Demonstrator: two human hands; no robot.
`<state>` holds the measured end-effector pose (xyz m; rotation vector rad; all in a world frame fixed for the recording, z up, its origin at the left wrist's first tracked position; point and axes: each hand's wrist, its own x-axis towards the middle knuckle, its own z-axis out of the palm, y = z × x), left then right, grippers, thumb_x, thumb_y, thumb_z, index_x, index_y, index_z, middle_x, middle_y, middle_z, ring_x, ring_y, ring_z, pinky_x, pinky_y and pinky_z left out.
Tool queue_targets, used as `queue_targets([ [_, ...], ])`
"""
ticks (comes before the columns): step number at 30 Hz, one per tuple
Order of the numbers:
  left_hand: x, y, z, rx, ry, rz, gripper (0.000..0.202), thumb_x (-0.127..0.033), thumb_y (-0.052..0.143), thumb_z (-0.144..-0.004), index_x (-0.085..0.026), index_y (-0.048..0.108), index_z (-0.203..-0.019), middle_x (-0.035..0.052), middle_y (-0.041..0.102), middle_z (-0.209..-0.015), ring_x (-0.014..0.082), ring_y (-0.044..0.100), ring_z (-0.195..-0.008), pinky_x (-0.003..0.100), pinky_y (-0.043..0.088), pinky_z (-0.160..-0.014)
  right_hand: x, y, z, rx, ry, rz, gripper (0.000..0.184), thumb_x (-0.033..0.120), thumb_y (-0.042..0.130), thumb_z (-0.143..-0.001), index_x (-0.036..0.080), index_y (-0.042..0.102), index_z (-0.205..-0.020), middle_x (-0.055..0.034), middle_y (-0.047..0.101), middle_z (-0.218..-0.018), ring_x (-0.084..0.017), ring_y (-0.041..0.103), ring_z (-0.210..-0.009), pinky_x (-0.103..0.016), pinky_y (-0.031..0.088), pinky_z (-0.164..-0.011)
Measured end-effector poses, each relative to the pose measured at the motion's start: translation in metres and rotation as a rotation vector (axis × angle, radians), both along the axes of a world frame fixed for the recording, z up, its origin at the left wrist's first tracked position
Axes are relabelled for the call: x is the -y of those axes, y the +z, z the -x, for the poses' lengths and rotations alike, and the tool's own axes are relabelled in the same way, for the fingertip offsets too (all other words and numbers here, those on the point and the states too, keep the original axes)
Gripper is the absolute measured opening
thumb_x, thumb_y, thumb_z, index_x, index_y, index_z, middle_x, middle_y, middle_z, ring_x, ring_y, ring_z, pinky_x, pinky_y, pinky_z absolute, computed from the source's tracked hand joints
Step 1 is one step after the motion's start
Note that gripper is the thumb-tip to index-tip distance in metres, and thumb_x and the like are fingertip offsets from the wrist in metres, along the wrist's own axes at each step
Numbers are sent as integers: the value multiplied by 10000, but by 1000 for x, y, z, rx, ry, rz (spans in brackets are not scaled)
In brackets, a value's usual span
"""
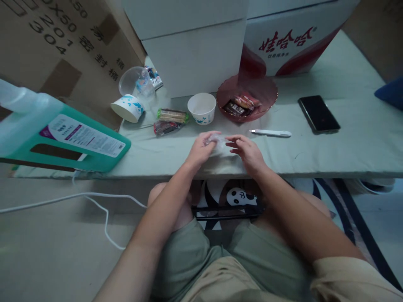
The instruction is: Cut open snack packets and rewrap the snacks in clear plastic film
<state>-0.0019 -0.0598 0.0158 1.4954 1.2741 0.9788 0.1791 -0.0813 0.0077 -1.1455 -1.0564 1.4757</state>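
My left hand (202,147) pinches a crumpled piece of clear plastic film (219,144) above the front of the cloth-covered table. To its right, my right hand (247,152) has its fingers apart, with the fingertips close to the film; whether they touch it I cannot tell. Behind my hands stands an upright white paper cup with blue print (203,110). A pink glass bowl (248,86) holds wrapped snacks (242,105). Right of my hands lies a white pen-shaped knife or tool (270,133). Two wrapped packets, one with green ends (172,115) and one red (166,127), lie left of the cup.
A large jug of green liquid (72,134) leans in from the left. A paper cup on its side (128,108) and a clear plastic tub (134,79) lie behind it. Cartons (192,54) line the back. A phone (319,113) rests on the right.
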Motion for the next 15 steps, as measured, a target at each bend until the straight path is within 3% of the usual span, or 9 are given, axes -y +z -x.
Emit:
queue_targets([
  [4,-17,14,27,-114,350,-154,242,-145,629,-792,-212,581,-1019,-4,605,-873,148,562,-797,258,434,-753,-9,-6,-5,139,-69,-22,310,515,590,-752,244,622,-898,-44,675,-1016,-214,665,-954,-359,471,-838],
  [7,-42,47,33,-373,484,-346,152,-156,672,-782,-212,533,-803,6,553,-811,155,519,-769,284,423,-756,-19,-10,-2,177,-49,-107,282,502,566,-788,239,614,-875,-31,661,-918,-205,649,-895,-355,466,-807],
  [9,-67,72,26,-661,493,-428,151,-133,689,-754,-209,559,-764,40,585,-852,190,550,-849,310,434,-820,-26,-11,2,195,-27,-145,266,491,548,-806,237,611,-857,-23,652,-854,-200,634,-855,-348,463,-779],
  [11,-95,88,14,-914,399,-379,116,-116,620,-786,-199,642,-865,78,651,-895,231,599,-888,351,449,-840,-32,-11,7,198,-9,-157,264,486,532,-816,233,608,-841,-16,644,-807,-194,627,-815,-344,459,-758],
  [13,-124,92,2,-1143,270,-207,215,-113,603,-781,-185,705,-956,139,709,-993,293,644,-961,406,470,-860,-38,-11,11,188,-4,-165,264,480,521,-821,229,604,-831,-12,641,-787,-187,621,-779,-341,454,-745],
  [15,-149,84,-7,-1303,131,-38,326,-99,623,-730,-170,738,-1027,181,728,-1066,338,666,-1023,441,491,-873,-43,-11,13,196,-14,-179,249,462,519,-818,227,603,-821,-8,636,-771,-182,606,-754,-342,445,-741],
])
